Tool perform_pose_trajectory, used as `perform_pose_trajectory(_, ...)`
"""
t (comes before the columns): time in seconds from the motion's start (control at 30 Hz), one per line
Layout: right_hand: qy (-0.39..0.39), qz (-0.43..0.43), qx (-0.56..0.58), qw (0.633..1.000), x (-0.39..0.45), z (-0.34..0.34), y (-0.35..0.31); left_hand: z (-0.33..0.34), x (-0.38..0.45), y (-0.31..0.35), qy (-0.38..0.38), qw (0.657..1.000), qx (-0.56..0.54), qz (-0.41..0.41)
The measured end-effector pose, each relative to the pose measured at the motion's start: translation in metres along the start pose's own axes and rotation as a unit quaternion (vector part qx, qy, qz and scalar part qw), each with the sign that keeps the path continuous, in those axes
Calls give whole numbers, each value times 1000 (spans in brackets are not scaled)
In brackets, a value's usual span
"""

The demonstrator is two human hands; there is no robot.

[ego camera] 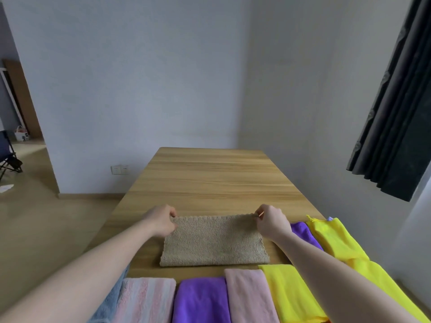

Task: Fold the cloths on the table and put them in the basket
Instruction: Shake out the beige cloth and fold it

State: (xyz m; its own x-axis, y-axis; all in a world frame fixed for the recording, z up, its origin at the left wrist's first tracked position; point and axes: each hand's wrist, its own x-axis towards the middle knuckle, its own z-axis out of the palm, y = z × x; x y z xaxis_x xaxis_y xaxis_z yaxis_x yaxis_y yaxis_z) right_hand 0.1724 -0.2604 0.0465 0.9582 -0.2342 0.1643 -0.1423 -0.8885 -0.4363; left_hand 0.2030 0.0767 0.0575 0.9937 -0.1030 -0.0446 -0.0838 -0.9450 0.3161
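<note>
A tan fluffy cloth [214, 241] lies flat on the wooden table [210, 178], folded into a wide rectangle. My left hand [163, 221] pinches its far left corner and my right hand [270, 221] pinches its far right corner. Both arms reach over a row of cloths at the near edge: a pink-striped cloth [147, 299], a purple cloth [200, 299], a pale pink cloth [249, 294] and a yellow cloth [289, 292]. No basket is in view.
More cloths lie at the right: a second purple cloth [303, 231] and a yellow cloth [333, 238]. A blue fluffy cloth [112, 299] hangs at the near left. The wall stands beyond the table's far edge, and a dark curtain [394, 101] hangs at the right.
</note>
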Motion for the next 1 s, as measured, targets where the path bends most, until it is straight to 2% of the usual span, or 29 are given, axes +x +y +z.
perform_pose_trajectory(0.1,-17,17,-9,1000,4,8,4,3,-4,1,7,1000,7,5)
perform_pose_trajectory(0.2,-44,14,-23,999,2,15,8,5,-15,12,32,997,40,61)
perform_pose_trajectory(0.33,-96,30,-33,994,-5,25,13,22,-35,33,3,990,24,139)
perform_pose_trajectory(0.4,-123,56,-24,991,-7,26,14,39,-39,40,-20,988,33,151)
perform_pose_trajectory(0.57,-140,117,8,983,-13,22,7,79,-43,44,-104,987,51,108)
perform_pose_trajectory(0.67,-139,157,44,977,-17,20,5,82,-42,45,-109,988,33,101)
perform_pose_trajectory(0.73,-140,179,77,971,-17,17,3,79,-40,43,-96,990,-3,105)
perform_pose_trajectory(0.83,-127,188,128,965,-17,6,-1,78,-40,34,-35,993,-46,98)
perform_pose_trajectory(1.0,-59,169,165,970,-17,-20,0,88,-44,20,32,996,-86,0)
